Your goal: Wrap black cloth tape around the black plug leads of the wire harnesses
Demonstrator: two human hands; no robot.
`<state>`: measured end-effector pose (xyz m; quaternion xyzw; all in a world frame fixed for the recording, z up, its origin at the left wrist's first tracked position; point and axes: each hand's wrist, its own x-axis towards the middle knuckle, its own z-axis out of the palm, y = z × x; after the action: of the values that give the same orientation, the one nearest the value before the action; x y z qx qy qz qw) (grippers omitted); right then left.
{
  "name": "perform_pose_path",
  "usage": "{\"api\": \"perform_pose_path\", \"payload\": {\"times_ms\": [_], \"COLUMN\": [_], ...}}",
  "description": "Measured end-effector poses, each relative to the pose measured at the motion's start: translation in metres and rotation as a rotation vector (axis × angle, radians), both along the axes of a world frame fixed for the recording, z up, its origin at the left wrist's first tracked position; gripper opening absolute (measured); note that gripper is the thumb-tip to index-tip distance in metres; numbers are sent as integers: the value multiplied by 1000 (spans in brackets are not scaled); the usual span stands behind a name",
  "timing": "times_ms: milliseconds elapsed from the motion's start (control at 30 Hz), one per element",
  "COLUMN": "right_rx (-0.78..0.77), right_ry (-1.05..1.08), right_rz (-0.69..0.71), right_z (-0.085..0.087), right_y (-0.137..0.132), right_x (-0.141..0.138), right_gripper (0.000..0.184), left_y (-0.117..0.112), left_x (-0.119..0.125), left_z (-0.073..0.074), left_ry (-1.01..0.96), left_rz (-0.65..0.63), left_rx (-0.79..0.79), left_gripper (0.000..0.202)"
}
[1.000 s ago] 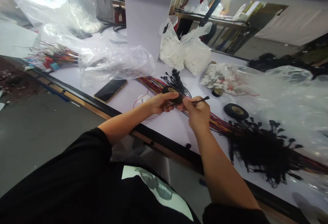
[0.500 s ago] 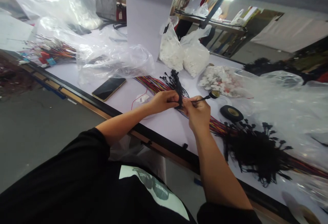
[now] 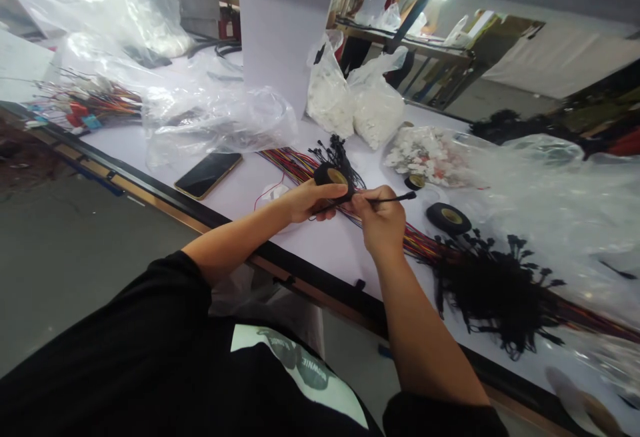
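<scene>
My left hand [image 3: 310, 200] is closed around a roll of black tape [image 3: 330, 176], held just above the white table [image 3: 330, 244]. My right hand [image 3: 379, 218] pinches a thin black-wrapped wire [image 3: 393, 199] that sticks out to the right, its near end meeting the tape roll. Both hands hover over a long bundle of coloured wires [image 3: 295, 164] lying across the table. A heap of black-taped wire ends [image 3: 495, 284] lies to the right of my hands.
A phone [image 3: 209, 174] lies face up at the left near the table's edge. Two more tape rolls [image 3: 449, 217] sit right of my hands. Clear plastic bags [image 3: 220, 120], bags of white parts [image 3: 350, 100] and loose white connectors [image 3: 425, 156] crowd the back.
My left hand has turned the tape roll up and over the wire, so the roll shows again above my fingers. The wire in my right hand stays pointing right.
</scene>
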<state>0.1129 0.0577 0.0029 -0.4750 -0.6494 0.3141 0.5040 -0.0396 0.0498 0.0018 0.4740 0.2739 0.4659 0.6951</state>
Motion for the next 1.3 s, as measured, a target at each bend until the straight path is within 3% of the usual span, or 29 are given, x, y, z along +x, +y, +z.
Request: {"api": "perform_pose_path", "payload": {"times_ms": [133,233,300,400,467,700,867,1067,1167,1233,1300], "right_rx": [-201,-152,-67,55,84,-165,-138,-229,-196,-165,-143], "right_ry": [273,163,32,-83,-99,10,-113,-82,-35,-36,-58], "right_rz": [-88,-108,-101,-93,-84,57,-25,44,32,2,-5], "right_z": [5,14,19,21,18,12,15,14,11,10,9], "right_y": [9,7,4,-1,-2,-6,-7,-7,-5,-4,-3], "right_x": [4,11,15,16,13,0,1,1,1,2,4], "right_gripper": [22,19,16,15,17,27,23,23,24,25,25], "left_y": [-1,1,4,6,6,-3,-8,-10,-7,-4,-1], "left_x": [-7,-13,-12,-4,1,8,14,18,18,17,12], "left_z": [-2,1,1,0,-1,-5,-4,-7,-8,-6,-1], "left_ry": [156,309,348,378,397,427,547,772,627,439,246], "left_rz": [-8,-171,-195,102,274,387,468,589,539,460,298], "left_rx": [222,377,396,395,398,367,363,447,368,187,-35], "left_gripper": [50,75,61,29,24,12,13,15,18,18,12]}}
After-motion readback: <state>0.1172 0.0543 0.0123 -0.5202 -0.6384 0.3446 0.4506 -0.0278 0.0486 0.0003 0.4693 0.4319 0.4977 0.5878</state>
